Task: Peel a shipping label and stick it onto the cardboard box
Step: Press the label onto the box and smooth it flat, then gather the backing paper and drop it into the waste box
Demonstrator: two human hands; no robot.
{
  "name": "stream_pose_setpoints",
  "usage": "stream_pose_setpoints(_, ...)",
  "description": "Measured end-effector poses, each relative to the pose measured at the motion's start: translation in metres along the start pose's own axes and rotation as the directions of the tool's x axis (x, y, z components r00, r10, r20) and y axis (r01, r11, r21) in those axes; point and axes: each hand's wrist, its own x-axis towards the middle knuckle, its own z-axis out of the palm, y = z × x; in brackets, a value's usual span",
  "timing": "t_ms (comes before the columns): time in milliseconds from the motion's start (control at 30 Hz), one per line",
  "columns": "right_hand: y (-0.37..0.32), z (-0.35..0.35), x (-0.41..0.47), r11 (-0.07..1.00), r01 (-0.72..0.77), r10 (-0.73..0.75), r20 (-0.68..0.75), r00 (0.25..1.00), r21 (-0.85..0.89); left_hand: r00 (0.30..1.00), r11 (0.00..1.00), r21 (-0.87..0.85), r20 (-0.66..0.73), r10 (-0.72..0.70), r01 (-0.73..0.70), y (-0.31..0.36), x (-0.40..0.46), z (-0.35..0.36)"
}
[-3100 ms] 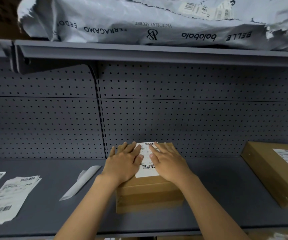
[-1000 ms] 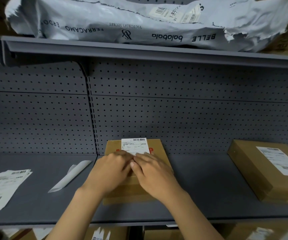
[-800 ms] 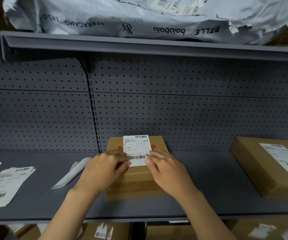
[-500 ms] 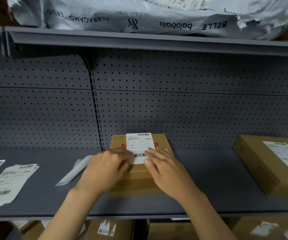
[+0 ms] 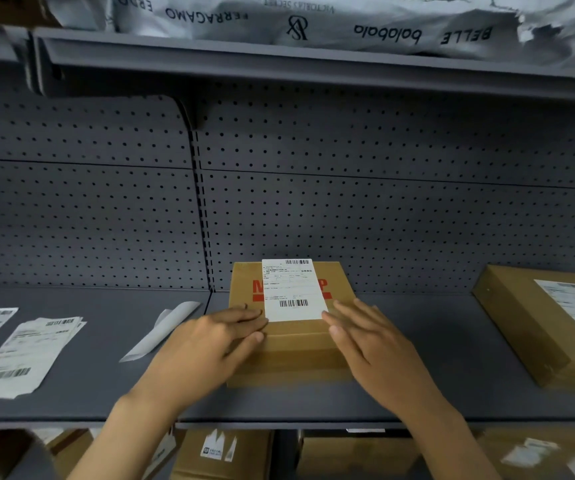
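Since earlier, our hands slid apart off label (image 5: 292, 289); left hand (image 5: 210, 344), right hand (image 5: 372, 344) flat, fingers spread, holding nothing, resting on box (image 5: 289, 355) at frame centre.

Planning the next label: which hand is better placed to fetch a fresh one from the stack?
Probably the left hand. The label stack lies on the shelf to its left, while the right hand sits beyond the cardboard box, whose shipping label is already stuck.
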Motion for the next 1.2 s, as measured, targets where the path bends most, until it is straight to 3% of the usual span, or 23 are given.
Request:
stream_pose_setpoints(200,-0.007,-0.006,0.006,0.998,-0.013,0.016,-0.041,0.999,0.056,0.998,0.999,-0.036,-0.051,-0.034,0.032,-0.015,-0.013,-0.017)
stream_pose_setpoints(333,-0.039,-0.011,0.028,0.99,0.008,0.0,-0.059,0.998,0.138,0.984,0.979,-0.186,-0.137,-0.109,0.083,-0.031,-0.023,-0.042)
stream_pose_setpoints(467,-0.086,-0.009,0.061,0.979,0.097,-0.084,-0.077,0.994,0.179,0.942,0.973,-0.183,-0.277,-0.189,0.141,-0.05,-0.03,-0.071)
stream_pose_setpoints(633,-0.154,-0.003,0.088,0.954,0.209,-0.207,-0.03,0.978,0.213,0.906,0.966,-0.147,-0.339,-0.252,0.214,-0.08,-0.04,-0.09)
stream_pose_setpoints(900,-0.23,0.045,0.123,0.943,0.229,-0.254,0.08,0.964,0.243,0.916,0.942,-0.153,-0.228,-0.329,0.3,-0.144,-0.061,-0.062)
stream_pose_setpoints(1200,-0.242,0.133,0.146,0.994,-0.027,0.0,0.247,0.969,0.109,0.923,0.917,-0.132,-0.026,-0.383,0.377,-0.174,-0.059,0.004)
